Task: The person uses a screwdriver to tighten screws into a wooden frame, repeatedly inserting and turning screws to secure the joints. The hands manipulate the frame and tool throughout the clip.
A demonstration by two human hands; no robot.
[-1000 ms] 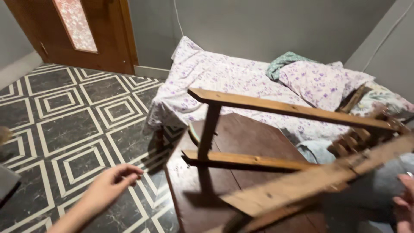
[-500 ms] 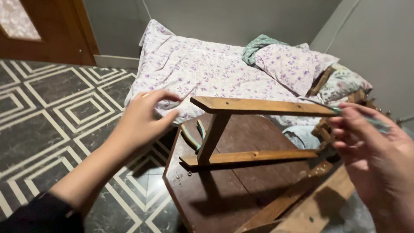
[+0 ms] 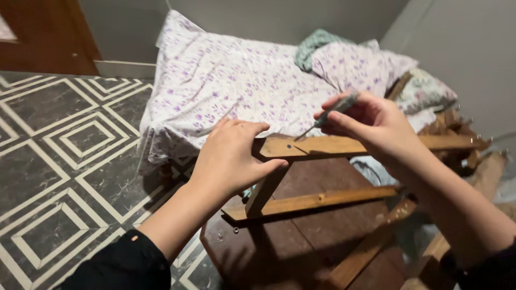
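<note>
My left hand (image 3: 232,157) grips the near end of the upper wooden bar (image 3: 344,145) of an upturned wooden frame. My right hand (image 3: 376,124) holds a grey-handled screwdriver (image 3: 334,111), its tip touching the top face of that bar close to a dark screw hole (image 3: 289,145). A lower wooden bar (image 3: 317,201) and an upright post (image 3: 264,190) join below my left hand. The frame rests on a dark brown board (image 3: 301,241).
A mattress (image 3: 236,86) with a purple-flowered sheet and pillows (image 3: 355,62) lies behind the frame. Tiled floor (image 3: 70,156) with a diamond pattern spreads to the left. A wooden door (image 3: 37,32) stands at the far left. More wooden pieces (image 3: 457,134) pile up on the right.
My left hand came up from the floor side and took hold of the bar's end. My right hand came in with the screwdriver and set its tip on the bar.
</note>
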